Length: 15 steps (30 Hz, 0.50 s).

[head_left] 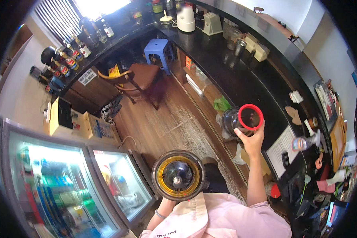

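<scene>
Grasping red-rimmed, see-through cylindrical jar in fingers of right hand; supporting round, dark-rimmed, amber-ringed vessel on left hand, unable to tell closure of hidden fingers.

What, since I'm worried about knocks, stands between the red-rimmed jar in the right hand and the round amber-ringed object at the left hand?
Nothing visible does: between the red-rimmed jar in the right hand and the amber-ringed object at the left hand is open air, with wooden floor below.
</scene>
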Each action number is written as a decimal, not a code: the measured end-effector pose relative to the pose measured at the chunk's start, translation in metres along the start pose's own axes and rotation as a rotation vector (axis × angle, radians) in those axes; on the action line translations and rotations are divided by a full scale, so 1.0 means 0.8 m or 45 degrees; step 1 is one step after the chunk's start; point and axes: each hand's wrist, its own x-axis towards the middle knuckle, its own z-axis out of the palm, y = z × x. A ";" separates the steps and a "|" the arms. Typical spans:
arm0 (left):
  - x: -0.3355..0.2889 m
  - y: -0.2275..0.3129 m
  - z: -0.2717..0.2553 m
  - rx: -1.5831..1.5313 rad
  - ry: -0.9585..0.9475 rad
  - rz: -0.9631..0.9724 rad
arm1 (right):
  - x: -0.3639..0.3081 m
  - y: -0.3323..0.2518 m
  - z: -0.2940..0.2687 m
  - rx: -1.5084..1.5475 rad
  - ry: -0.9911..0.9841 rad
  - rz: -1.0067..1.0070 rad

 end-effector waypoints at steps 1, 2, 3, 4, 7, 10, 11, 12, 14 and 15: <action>0.039 0.023 0.012 0.018 -0.012 -0.024 | 0.031 0.011 0.021 0.028 0.028 0.017; 0.078 0.047 0.024 0.039 -0.019 -0.046 | 0.061 0.025 0.043 0.077 0.059 0.048; 0.117 0.070 0.034 0.054 -0.030 -0.069 | 0.091 0.040 0.064 0.064 0.096 0.070; 0.156 0.094 0.044 0.067 -0.032 -0.084 | 0.119 0.056 0.088 0.052 0.136 0.049; 0.266 0.159 0.071 0.096 -0.039 -0.104 | 0.199 0.099 0.154 0.073 0.242 0.109; 0.366 0.219 0.113 0.080 -0.036 -0.094 | 0.278 0.126 0.218 0.076 0.329 0.083; 0.392 0.239 0.126 0.088 -0.007 -0.089 | 0.299 0.134 0.236 0.026 0.362 0.124; 0.426 0.258 0.142 0.097 -0.006 -0.095 | 0.319 0.140 0.256 0.035 0.384 0.184; 0.497 0.292 0.170 0.093 -0.023 -0.118 | 0.362 0.150 0.284 0.044 0.414 0.244; 0.531 0.307 0.179 0.084 -0.026 -0.135 | 0.374 0.155 0.295 0.011 0.428 0.253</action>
